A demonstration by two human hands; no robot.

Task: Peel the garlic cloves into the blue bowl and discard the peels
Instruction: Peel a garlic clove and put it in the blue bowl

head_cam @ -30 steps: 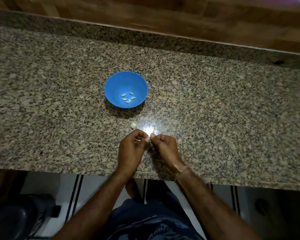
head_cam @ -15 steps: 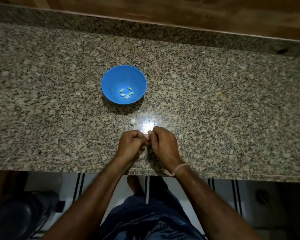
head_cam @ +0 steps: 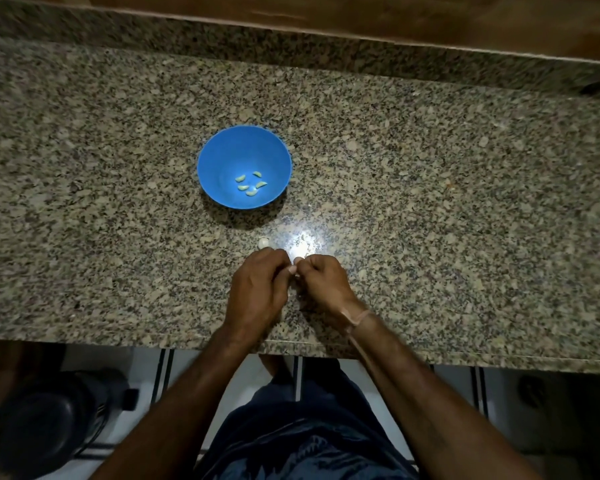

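Bowl (head_cam: 215, 161) well inside counter (head_cam: 430, 202) edges

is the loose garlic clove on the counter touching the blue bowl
Apart: the head view shows speckled counter between the loose garlic clove and the blue bowl.

both forearms come up from the lower edge and draw together, wrists low, backs of the hands turned upward. the left hand (head_cam: 257, 289) and right hand (head_cam: 321, 285) meet almost knuckle to knuckle, fingers (head_cam: 280, 258) curled inward. their fingertips pinch a garlic clove (head_cam: 294, 269) between them, mostly hidden. a thin band (head_cam: 359, 317) circles the right wrist.
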